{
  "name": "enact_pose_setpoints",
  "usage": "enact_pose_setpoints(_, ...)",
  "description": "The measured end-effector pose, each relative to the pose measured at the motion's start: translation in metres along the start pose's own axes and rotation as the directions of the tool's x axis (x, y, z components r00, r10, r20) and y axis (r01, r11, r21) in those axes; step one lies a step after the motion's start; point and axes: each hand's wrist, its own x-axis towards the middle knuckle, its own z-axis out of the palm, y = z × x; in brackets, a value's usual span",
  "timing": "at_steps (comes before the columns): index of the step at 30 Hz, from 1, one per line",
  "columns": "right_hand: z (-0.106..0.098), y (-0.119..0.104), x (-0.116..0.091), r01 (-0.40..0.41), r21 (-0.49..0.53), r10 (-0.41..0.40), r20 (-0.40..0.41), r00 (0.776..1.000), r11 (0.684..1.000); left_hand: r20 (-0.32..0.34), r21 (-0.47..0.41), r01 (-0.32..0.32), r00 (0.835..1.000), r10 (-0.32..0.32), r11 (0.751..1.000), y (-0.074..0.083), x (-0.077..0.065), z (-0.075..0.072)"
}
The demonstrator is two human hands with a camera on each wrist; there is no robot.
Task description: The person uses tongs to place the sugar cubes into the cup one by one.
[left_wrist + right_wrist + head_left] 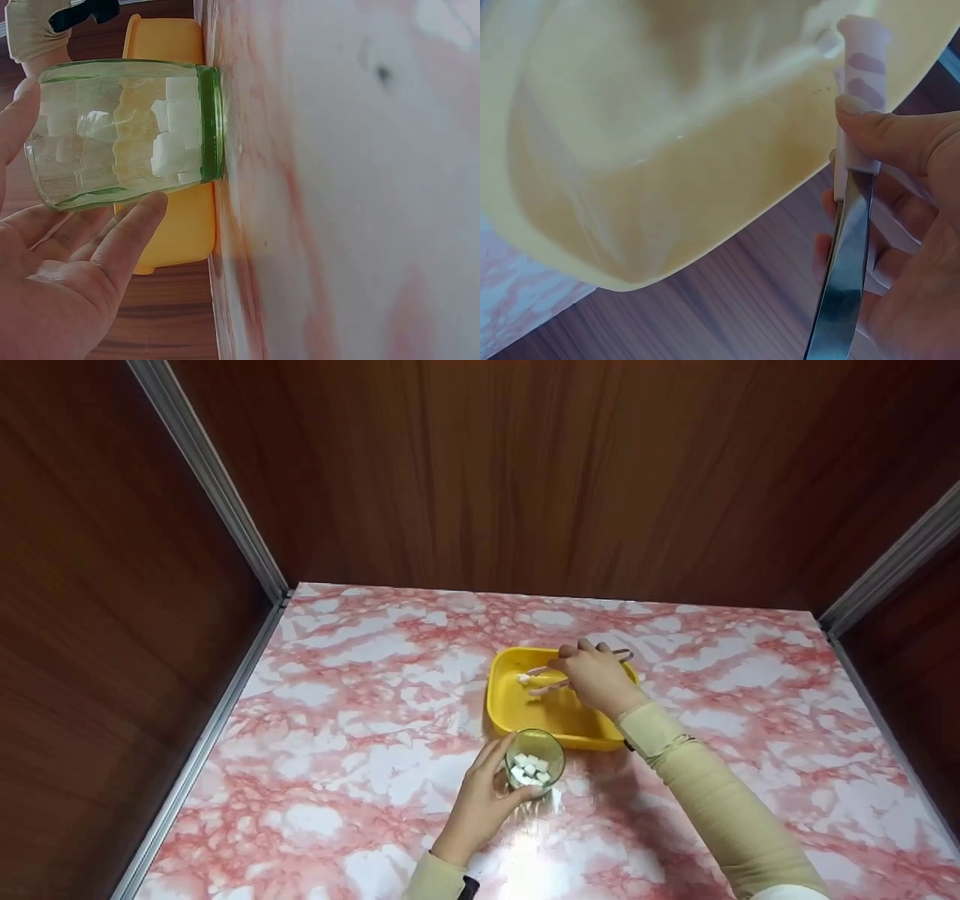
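My left hand holds a greenish clear glass around its side, thumb on one side and fingers on the other. The glass stands upright on the table, with several white cubes, like sugar cubes, at its bottom. Over the yellow tray, my right hand pinches metal tongs with pale pink tips. The tips are apart and reach down into the tray. Beside one tip lies a white cube; whether they touch I cannot tell. The forearm and hand hide part of the tray.
The table has a red and white marbled top. Brown wood-grain panels enclose it at the back and sides, with metal strips at the corners. The glass is right by the tray's near edge.
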Motion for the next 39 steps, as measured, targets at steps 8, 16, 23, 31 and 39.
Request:
enact_pose_setpoints(8, 0.007, 0.002, 0.005, 0.012, -0.025, -0.013, -0.031, 0.999, 1.000, -0.004, -0.012, -0.010, 1.000, 0.010, 1.000, -0.001, 0.000, 0.001)
enact_pose_setpoints(16, 0.014, 0.001, 0.010, 0.023, -0.019, -0.025, -0.079, 0.997, 1.000, -0.008, 0.003, -0.016, 1.000, 0.016, 1.000, -0.001, 0.000, 0.000)
enact_pose_setpoints(23, 0.015, -0.002, 0.013, 0.046, -0.043, -0.049, -0.085, 0.995, 0.998, -0.011, 0.026, -0.025, 1.000, 0.025, 0.999, -0.002, 0.000, -0.001)
enact_pose_setpoints(31, 0.014, -0.003, 0.015, 0.056, -0.057, -0.061, -0.105, 0.993, 0.997, -0.006, 0.015, -0.014, 1.000, 0.014, 1.000, -0.001, 0.001, -0.001)
enact_pose_setpoints(39, 0.017, -0.002, 0.016, 0.070, -0.092, -0.080, -0.112, 0.990, 0.993, -0.012, 0.019, -0.018, 1.000, 0.018, 1.000, -0.001, 0.001, 0.000)
